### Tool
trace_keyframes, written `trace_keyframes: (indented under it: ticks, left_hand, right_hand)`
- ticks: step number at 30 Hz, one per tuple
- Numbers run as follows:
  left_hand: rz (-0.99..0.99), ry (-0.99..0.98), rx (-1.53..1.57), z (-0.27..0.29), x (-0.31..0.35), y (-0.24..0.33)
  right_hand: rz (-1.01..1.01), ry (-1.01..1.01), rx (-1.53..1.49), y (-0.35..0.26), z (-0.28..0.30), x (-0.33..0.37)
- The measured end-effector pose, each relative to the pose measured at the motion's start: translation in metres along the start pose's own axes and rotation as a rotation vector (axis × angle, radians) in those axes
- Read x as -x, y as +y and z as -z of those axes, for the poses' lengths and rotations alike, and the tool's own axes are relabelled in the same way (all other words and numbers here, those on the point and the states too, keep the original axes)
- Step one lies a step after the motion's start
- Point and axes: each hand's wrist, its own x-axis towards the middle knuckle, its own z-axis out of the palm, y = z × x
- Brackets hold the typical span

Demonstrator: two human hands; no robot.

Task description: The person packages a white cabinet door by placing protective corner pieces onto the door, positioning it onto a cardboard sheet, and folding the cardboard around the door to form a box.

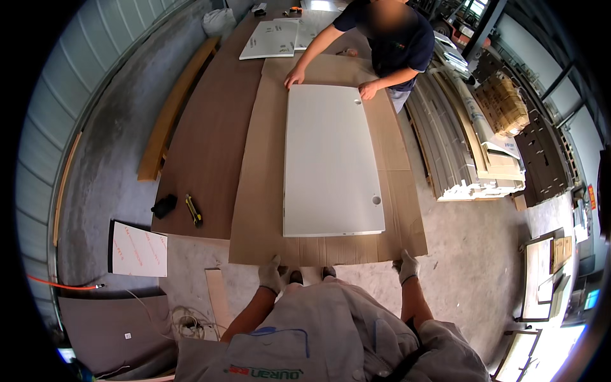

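A white rectangular panel (331, 159) lies flat on a large brown cardboard sheet (402, 219) over the table. Two round holes show along the panel's right side. My left hand (270, 274), in a grey glove, grips the near edge of the cardboard left of the panel. Farther right, my gloved right hand (406, 266) holds the cardboard near its right corner. Both thumbs point forward along the edge; the fingers beneath are hidden. Across the table, a co-worker (394, 44) in a dark shirt has both bare hands at the panel's far corners.
On the brown tabletop (207, 146) to the left lie a yellow-and-black utility knife (193, 211) and a black object (164, 206). White panels (270, 39) rest at the far end. Stacked boards (449, 140) stand on the right. A wooden beam (172, 121) runs along the left.
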Motion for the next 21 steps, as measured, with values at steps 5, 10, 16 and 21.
trace_keyframes:
  ticks: [5,10,16,21]
  left_hand:
    - [-0.078,0.023,0.125,-0.007,0.03,-0.015]
    - [0.244,-0.133,0.024,0.037,0.013,0.01]
    - [-0.372,0.003,-1.423,-0.034,0.029,0.086]
    - [-0.491,-0.066,-1.74,-0.085,-0.034,0.094]
  right_hand:
    - [-0.03,0.061,0.042,0.0,0.016,0.023]
    - [-0.387,-0.056,0.283,-0.011,0.034,0.003]
    - [0.518,-0.194,1.429,-0.095,-0.047,0.049]
    - [0.571,-0.317,1.615,-0.097,-0.124,0.04]
